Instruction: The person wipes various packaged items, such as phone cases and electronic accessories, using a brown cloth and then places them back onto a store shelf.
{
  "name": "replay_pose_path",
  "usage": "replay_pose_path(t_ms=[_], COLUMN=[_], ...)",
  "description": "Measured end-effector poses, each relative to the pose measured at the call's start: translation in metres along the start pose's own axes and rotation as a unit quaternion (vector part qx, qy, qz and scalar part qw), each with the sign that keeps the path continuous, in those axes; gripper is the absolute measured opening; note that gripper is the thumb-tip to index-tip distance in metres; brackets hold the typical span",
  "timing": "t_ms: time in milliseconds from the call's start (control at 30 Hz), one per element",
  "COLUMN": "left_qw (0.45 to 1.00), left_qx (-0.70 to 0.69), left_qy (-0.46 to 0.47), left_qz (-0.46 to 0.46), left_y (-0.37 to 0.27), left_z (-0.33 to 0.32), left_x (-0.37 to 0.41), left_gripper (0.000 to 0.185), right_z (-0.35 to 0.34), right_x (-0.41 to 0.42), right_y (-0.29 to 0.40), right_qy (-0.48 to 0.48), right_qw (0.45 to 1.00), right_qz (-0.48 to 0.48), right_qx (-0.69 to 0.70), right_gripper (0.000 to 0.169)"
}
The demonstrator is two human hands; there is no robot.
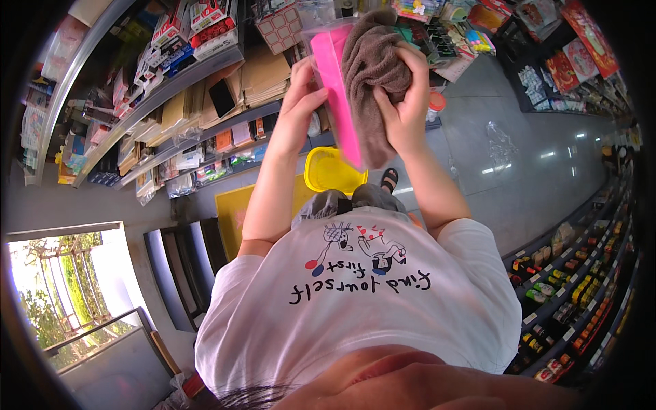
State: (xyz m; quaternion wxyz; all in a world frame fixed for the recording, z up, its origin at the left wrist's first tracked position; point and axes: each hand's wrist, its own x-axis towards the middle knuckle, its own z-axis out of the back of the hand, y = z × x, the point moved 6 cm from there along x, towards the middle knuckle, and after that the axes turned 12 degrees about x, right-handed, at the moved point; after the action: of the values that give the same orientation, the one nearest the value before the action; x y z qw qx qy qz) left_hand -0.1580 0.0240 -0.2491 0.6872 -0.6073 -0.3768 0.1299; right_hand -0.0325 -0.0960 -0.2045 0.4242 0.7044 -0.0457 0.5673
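Observation:
My left hand (300,105) grips one edge of a bright pink flat packet (335,97) in a clear plastic sleeve, its thumb on the near face. Bunched in my right hand (410,100) is a brown terry cloth (369,77), which lies against the packet's right side and hides part of it. Both hands are raised in front of the shelves. Below the packet, a yellow plastic basket (333,171) shows near my knees; whatever is in it cannot be made out.
Shelves at the left hold brown paper envelopes (264,77), boxed stationery (169,25) and a black phone (222,98). Shelves of small packaged goods (553,287) line the right side. Clear plastic wrap (499,143) lies on the grey tiled floor (476,107). A window (72,287) is at lower left.

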Motion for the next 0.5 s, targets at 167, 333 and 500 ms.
replay_pose_path(t_ms=[167,333,500], left_qw=[0.994,0.983,0.932], left_qx=[0.029,-0.028,0.299], left_qy=[-0.094,-0.170,-0.173], left_qz=[-0.047,-0.068,-0.106], left_y=[-0.025,0.000,-0.017], left_z=[-0.014,-0.012,-0.012], left_x=[-0.002,-0.005,-0.006], left_gripper=[0.056,0.066,0.048], right_z=[-0.007,0.003,-0.008], right_x=[-0.018,0.008,0.036], right_y=[0.016,0.020,0.063], right_qy=[0.078,0.019,0.213], right_qw=[0.988,0.996,0.970], right_qz=[0.118,0.030,0.090], right_qx=[-0.068,0.086,-0.080], right_gripper=[0.057,0.067,0.048])
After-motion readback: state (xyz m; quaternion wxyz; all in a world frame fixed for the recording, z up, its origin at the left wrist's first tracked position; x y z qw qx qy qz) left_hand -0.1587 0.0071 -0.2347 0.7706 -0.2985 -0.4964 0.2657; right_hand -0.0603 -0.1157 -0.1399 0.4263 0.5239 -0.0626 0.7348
